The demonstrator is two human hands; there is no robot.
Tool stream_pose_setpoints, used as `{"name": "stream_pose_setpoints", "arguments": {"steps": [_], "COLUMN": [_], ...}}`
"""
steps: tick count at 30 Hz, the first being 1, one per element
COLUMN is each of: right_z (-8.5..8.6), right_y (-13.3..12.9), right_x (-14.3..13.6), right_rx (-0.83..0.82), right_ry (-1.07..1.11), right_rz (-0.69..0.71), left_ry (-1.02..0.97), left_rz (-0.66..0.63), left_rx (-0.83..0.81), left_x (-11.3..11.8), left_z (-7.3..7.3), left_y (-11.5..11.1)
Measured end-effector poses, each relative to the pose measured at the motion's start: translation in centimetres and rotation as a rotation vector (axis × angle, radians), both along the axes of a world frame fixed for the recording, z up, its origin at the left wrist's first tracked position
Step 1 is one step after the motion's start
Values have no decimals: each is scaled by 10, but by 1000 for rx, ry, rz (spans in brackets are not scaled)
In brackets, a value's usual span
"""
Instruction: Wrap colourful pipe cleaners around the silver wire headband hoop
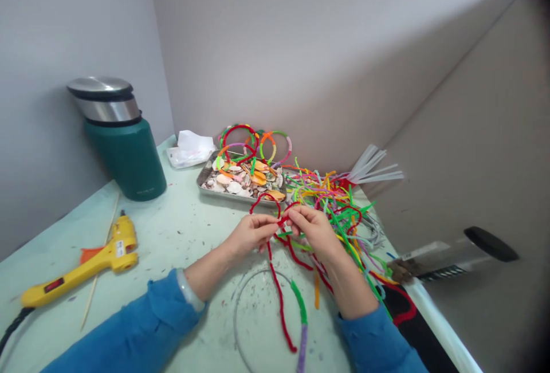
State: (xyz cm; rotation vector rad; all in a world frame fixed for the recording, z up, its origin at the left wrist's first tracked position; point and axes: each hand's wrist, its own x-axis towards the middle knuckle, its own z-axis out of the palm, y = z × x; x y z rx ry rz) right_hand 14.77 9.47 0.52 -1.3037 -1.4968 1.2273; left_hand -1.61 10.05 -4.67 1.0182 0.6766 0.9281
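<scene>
Between my two hands a red pipe cleaner [282,221] is pinched, its strands looping above and dangling below my fingers. My left hand [254,231] grips it from the left with thumb and forefinger. Close beside it, my right hand [313,230] pinches the same red strand from the right. One long red end hangs down over a wire ring [237,310] on the table. That ring is bare grey wire on its left and wrapped in green and purple pipe cleaner on its right. How the red strands cross at my fingertips is partly hidden.
A metal tray [206,188] of seashells stands behind my hands, with colourful wrapped rings [275,135] on it. A heap of pipe cleaners [330,189] lies to the right, glue sticks [372,167] behind. Left are a yellow glue gun [92,264], a wooden stick [88,310] and a green bottle [126,158].
</scene>
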Motion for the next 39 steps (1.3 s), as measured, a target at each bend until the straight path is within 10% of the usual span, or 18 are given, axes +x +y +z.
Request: {"name": "stream_pose_setpoints", "arguments": {"steps": [39], "right_z": [-20], "right_y": [0], "right_x": [-11], "right_rx": [166], "right_ry": [-168], "right_rz": [-152], "left_ry": [212], "left_rz": [228], "left_rx": [252], "left_x": [4], "left_z": [-9], "left_y": [6]}}
